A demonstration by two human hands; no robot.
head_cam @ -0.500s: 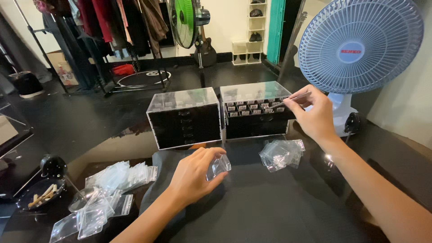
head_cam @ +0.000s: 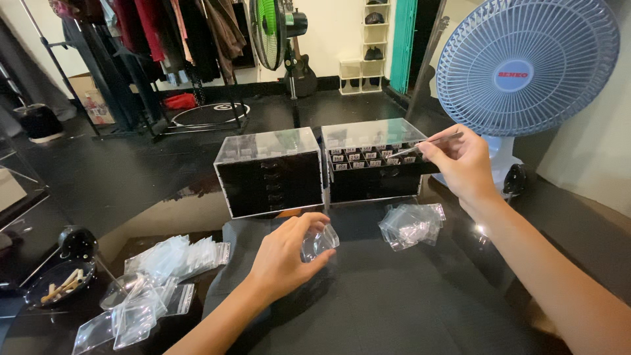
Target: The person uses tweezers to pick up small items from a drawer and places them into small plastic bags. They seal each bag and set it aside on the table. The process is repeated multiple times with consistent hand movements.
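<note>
A thin metal pair of tweezers (head_cam: 427, 142) is pinched in the right hand (head_cam: 460, 164), its long axis pointed left over the open drawer (head_cam: 374, 158), while a small clear bag (head_cam: 320, 242) is pinched in the left hand (head_cam: 286, 253) above the dark glossy worktop (head_cam: 394, 309), a blue fan (head_cam: 526, 66) and clothes rack (head_cam: 151, 39) being seen beyond.

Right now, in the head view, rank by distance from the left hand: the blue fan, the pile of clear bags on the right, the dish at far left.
1. pile of clear bags, right of the left hand.
2. dish, far left.
3. blue fan, upper right, behind the drawers.
</note>
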